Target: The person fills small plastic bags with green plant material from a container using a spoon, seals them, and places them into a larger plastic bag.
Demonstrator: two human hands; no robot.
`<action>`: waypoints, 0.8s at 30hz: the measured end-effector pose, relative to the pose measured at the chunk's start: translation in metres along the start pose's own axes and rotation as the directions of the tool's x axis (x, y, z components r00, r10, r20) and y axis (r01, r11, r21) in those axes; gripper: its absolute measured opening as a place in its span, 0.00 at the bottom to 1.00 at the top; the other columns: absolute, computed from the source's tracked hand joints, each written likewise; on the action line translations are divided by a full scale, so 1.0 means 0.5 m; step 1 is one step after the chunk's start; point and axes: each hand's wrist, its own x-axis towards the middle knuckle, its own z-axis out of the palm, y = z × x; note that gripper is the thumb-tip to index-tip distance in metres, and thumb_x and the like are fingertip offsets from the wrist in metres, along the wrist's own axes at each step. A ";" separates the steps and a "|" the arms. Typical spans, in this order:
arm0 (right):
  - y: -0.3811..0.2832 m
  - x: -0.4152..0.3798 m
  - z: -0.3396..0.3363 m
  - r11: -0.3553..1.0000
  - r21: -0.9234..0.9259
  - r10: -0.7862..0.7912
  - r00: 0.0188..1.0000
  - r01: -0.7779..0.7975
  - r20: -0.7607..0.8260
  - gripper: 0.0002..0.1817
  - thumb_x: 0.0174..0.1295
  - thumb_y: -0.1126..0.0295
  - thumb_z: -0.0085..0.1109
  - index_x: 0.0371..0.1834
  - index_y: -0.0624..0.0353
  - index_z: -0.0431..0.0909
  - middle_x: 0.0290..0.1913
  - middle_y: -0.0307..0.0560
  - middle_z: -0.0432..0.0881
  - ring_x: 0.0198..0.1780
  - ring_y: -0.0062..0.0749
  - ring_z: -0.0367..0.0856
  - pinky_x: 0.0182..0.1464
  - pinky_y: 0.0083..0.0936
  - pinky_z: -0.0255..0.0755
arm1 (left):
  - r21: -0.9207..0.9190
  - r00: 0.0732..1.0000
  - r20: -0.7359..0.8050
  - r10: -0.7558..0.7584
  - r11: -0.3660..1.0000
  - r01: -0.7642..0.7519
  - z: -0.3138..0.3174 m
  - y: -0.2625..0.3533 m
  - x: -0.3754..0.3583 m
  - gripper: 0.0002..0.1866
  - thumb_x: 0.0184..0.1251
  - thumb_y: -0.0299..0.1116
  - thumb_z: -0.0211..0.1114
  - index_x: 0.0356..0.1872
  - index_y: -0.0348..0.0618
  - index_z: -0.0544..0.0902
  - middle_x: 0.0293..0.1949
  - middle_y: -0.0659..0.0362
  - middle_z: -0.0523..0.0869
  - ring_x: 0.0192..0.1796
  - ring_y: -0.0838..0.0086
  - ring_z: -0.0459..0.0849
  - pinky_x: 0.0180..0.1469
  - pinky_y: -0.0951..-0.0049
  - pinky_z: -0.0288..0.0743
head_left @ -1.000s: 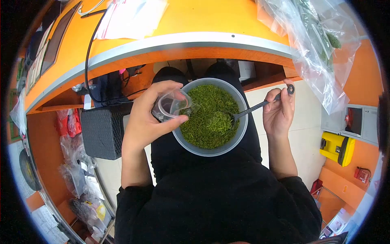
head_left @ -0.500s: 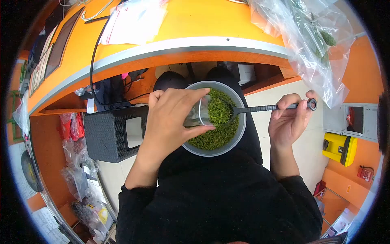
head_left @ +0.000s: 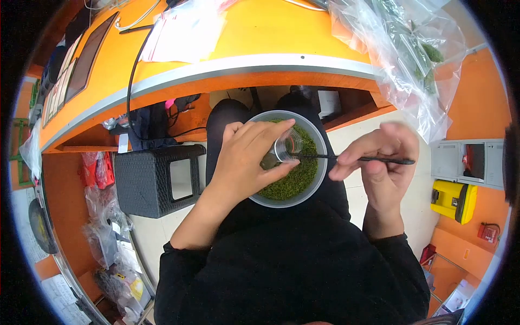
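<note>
My left hand (head_left: 244, 154) grips a small clear jar (head_left: 283, 145) between thumb and fingers, its round mouth tilted toward the right. Below it is a grey bowl (head_left: 323, 168) of fine green moss (head_left: 287, 185), which rests on my lap. In my right hand (head_left: 389, 157) is a black spoon (head_left: 320, 156), pinched by the handle and turned edge-on. The spoon's head end reaches the jar's mouth, partly hidden there.
An orange desk (head_left: 260, 32) with a pale edge curves ahead of me, with white plastic bags (head_left: 184, 35) on it. A large clear bag (head_left: 403, 65) hangs over its right side. To the left stands a black woven-pattern stool (head_left: 143, 181).
The spoon, earlier lying broad side up with moss over the bowl, is now turned edge-on at the jar's mouth. My right hand has rotated, and the jar's mouth faces more upward.
</note>
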 end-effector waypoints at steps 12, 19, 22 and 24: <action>0.014 -0.002 -0.022 0.990 0.006 -0.126 0.923 0.138 -0.365 0.16 0.71 0.68 0.44 0.57 0.57 0.52 0.32 0.61 0.78 0.27 0.36 0.80 0.32 0.28 0.81 | -0.215 0.991 -0.059 -0.116 0.971 0.101 -0.001 -0.007 -0.011 0.32 0.49 0.39 0.71 0.59 0.49 0.74 0.48 0.56 0.81 0.51 0.63 0.78 0.57 0.65 0.60; 0.013 -0.008 -0.030 0.953 0.003 -0.280 0.885 0.303 -0.373 0.16 0.71 0.69 0.42 0.57 0.58 0.52 0.30 0.60 0.77 0.26 0.38 0.79 0.29 0.28 0.79 | -0.513 0.975 0.096 -0.202 0.829 0.222 0.000 -0.001 -0.015 0.31 0.52 0.35 0.69 0.61 0.45 0.72 0.53 0.52 0.79 0.57 0.59 0.76 0.62 0.63 0.62; 0.006 0.001 -0.028 0.967 -0.015 -0.243 0.907 0.254 -0.343 0.16 0.71 0.69 0.42 0.57 0.59 0.53 0.30 0.61 0.77 0.25 0.38 0.78 0.29 0.27 0.78 | -0.580 0.969 0.100 -0.226 0.778 0.241 0.003 -0.001 -0.017 0.31 0.53 0.33 0.68 0.61 0.44 0.72 0.55 0.50 0.77 0.60 0.59 0.74 0.64 0.63 0.63; 0.008 0.001 -0.025 0.974 0.027 -0.198 0.907 0.224 -0.371 0.16 0.71 0.70 0.42 0.57 0.59 0.53 0.30 0.60 0.77 0.25 0.38 0.78 0.29 0.27 0.78 | -0.571 0.975 0.077 -0.206 0.793 0.213 0.003 -0.001 -0.018 0.31 0.53 0.32 0.67 0.62 0.44 0.71 0.56 0.49 0.76 0.61 0.59 0.73 0.64 0.63 0.63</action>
